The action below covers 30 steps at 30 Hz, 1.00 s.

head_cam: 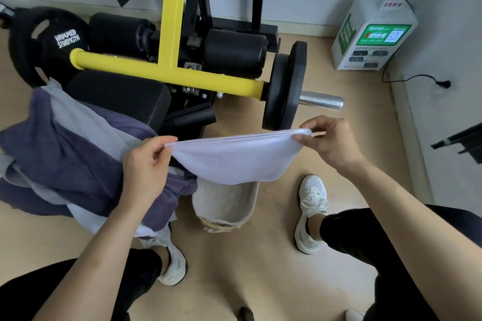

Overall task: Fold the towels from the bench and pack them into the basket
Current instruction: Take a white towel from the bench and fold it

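head view shows my left hand point(146, 161) and right hand point(326, 141) each pinching one upper corner of a white towel point(229, 161), thumb over fingers, so both are grasping it and neither is free. the towel hangs in the air between the two hands. its long axis runs straight from one hand to the other and its doubled body sags below them in a shallow curve.

the basket point(221, 227) sits on the floor directly under the towel, below and between the hands. i judge it a little closer to the left hand than to the right. its far rim is hidden behind the hanging cloth, so i cannot tell how much of the opening is free.

out beyond the left hand, on its outer side, the remaining pile of towels point(65, 159) drapes off the bench point(125, 96), and its lower edge hangs just beside the basket's near wall. ahead of the right hand a weight plate point(284, 88) stands close to the towel's top edge.

the towel looks wider than the basket, so i judge the next step is another fold, bringing the hands together, before lowering. open floor lies below the right hand, and the draped pile crowds the left.
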Available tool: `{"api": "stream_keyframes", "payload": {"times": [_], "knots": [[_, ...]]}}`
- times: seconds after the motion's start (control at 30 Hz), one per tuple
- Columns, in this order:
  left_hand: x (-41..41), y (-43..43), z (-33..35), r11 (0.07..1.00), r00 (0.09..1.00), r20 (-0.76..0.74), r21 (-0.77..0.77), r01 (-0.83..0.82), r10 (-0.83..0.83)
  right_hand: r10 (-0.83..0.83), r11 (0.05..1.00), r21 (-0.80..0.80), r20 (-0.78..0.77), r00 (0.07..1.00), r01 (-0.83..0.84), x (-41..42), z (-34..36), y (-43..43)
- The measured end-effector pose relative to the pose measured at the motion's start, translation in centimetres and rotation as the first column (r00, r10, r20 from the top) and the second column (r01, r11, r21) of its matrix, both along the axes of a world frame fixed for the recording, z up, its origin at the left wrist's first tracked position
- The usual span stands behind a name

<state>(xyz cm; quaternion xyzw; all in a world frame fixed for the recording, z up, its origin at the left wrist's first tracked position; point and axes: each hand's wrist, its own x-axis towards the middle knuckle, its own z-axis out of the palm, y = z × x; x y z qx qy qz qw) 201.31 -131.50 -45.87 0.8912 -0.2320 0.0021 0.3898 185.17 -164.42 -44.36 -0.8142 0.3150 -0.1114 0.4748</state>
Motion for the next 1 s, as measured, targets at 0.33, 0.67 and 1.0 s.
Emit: {"api": "stream_keyframes", "payload": {"times": [0.33, 0.67, 1.0], "knots": [[-0.4, -2.0, 0.7, 0.876, 0.835, -0.545, -0.365, -0.315, 0.073, -0.156, 0.803, 0.596, 0.216, 0.964, -0.003, 0.1, 0.8, -0.6], [-3.2, -4.1, 1.5, 0.855, 0.759, -0.648, -0.427, -0.295, -0.062, -0.215, 0.869, 0.483, 0.165, 0.963, 0.111, 1.0, 0.5, 3.7], [-6.9, -7.4, 2.1, 0.875, 0.757, -0.644, -0.424, -0.232, -0.112, -0.027, 0.849, 0.521, 0.211, 0.977, -0.089, 2.1, 0.0, 9.4]]}}
